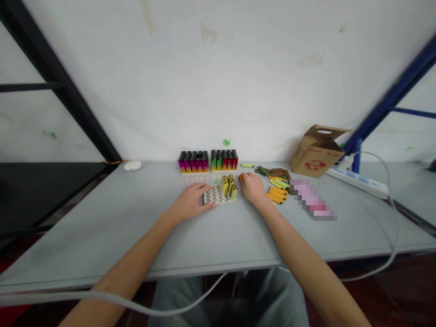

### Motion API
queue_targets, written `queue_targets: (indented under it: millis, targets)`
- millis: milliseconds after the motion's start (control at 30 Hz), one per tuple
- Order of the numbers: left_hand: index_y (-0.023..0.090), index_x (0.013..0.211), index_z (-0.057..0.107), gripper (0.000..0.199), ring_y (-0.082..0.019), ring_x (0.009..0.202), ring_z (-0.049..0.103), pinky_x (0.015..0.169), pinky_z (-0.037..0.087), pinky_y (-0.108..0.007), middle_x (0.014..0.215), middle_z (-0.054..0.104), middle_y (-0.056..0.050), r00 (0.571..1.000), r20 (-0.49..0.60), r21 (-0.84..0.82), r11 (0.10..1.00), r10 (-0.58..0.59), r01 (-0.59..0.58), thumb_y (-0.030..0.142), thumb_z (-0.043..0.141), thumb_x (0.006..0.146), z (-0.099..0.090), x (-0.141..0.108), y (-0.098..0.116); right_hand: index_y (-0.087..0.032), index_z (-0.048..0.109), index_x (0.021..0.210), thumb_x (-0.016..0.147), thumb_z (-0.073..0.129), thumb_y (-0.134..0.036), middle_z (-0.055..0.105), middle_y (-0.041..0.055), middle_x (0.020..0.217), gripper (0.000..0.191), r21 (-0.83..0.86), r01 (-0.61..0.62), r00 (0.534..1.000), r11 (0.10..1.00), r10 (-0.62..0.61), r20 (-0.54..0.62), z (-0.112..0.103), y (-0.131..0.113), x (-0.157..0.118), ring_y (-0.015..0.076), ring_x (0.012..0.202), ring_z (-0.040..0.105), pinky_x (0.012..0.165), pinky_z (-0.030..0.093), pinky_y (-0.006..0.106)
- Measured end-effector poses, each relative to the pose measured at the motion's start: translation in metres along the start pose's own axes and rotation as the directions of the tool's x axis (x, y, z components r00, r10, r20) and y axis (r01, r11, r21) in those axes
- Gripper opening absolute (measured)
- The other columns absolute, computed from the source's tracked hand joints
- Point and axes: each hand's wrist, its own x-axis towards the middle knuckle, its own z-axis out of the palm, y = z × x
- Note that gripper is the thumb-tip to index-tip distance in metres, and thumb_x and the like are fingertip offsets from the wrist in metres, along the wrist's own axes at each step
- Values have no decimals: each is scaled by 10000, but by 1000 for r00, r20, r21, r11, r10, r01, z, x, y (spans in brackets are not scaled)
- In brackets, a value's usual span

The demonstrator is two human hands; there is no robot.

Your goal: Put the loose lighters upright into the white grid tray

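My left hand [191, 202] grips the left end of a white lighter tray [214, 195] with rows of slots, thumb along its front and fingers along its back. Several yellow-green lighters [233, 193] stand upright in the tray's right part; its left slots show bare. Just right of the tray, my right hand [252, 186] is closed around an orange lighter [241, 177], mostly hidden by the fingers. Beside that hand lie several loose orange lighters [277, 195] and a few yellow-green ones [280, 183].
Behind the tray stand two filled lighter racks, one purple-orange [193, 162], one green and red [225, 161]. Brown and green lighters [274, 172] lie by an open cardboard box [315, 156]. A pink blurred object [311, 197], power strip [361, 180] and white case [132, 165] rest on the table.
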Motion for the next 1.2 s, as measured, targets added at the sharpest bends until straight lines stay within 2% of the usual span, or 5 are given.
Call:
queue_targets:
  millis: [133,300,400,633,1200]
  targets:
    - [173,1299,548,644,-313,1214,498,1053,372,-454,1313,545,-161,1000,2,2,1000,-7,7,579,591,801,-1,0,1,-144,589,1094,898,378,-188,628,149,1108,291,505,-44,986,862,119,-116,0,2,5,212,978,606,853,450,353]
    - [200,1304,543,638,-309,1207,502,1044,381,-462,1318,545,-145,1000,-3,-4,1000,-1,1,579,599,794,-1,0,0,-192,569,1000,824,476,-320,629,38,917,237,965,-241,949,100,231,213,-18,-3,6,112,648,583,567,452,233]
    - [187,1301,546,637,-310,1201,505,1043,381,-464,1308,552,-148,1000,-11,-7,1000,9,-9,576,596,799,0,0,-2,-156,609,869,843,405,-340,598,27,744,276,945,-307,944,-115,85,318,-31,-10,3,87,524,474,485,374,206]
    - [205,1300,546,631,-303,1205,507,1048,379,-460,1312,554,-133,1000,-12,-9,1000,7,-7,575,604,793,1,-1,-3,-184,531,711,880,373,-371,531,8,661,298,920,-345,932,-186,45,359,-36,-14,0,113,596,515,581,433,230]
    - [202,1287,560,620,-305,1184,524,1038,391,-451,1287,575,-131,999,-31,-19,1000,17,-17,569,610,789,0,0,-2,-188,523,764,873,392,-473,477,-20,596,332,898,-377,919,-229,29,393,-35,-16,-1,88,481,422,422,297,194]
